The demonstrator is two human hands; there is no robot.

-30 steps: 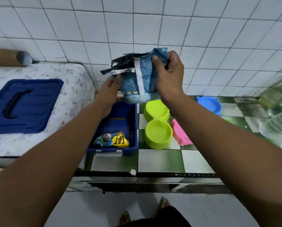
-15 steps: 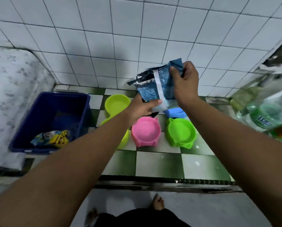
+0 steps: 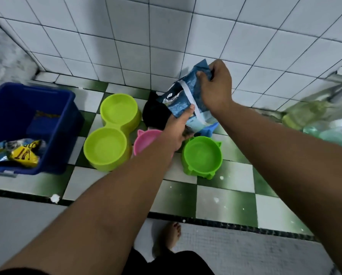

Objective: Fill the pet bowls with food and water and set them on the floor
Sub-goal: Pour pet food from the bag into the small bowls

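Note:
Both hands hold a blue pet food bag [image 3: 186,96] tilted with its torn mouth down and to the left. My left hand [image 3: 178,128] grips its lower side; my right hand [image 3: 215,88] pinches its top corner. Beneath the bag's mouth sits a black bowl [image 3: 154,114]. Around it on the checkered counter [image 3: 225,195] stand a lime double bowl [image 3: 110,132], a pink bowl [image 3: 144,139] partly under my left arm, a green bowl [image 3: 201,155] and a blue bowl [image 3: 209,130] mostly hidden by the bag. All visible bowls look empty.
A dark blue bin [image 3: 27,124] at the left holds a yellow cat food packet [image 3: 23,153]. Blurred plastic bottles [image 3: 315,120] stand at the right. A white tiled wall [image 3: 166,36] backs the counter. My bare foot [image 3: 170,239] shows on the floor below.
The view swung right and down. Both hands lowered the bag and tipped its mouth toward the bowls; the black bowl has come into sight.

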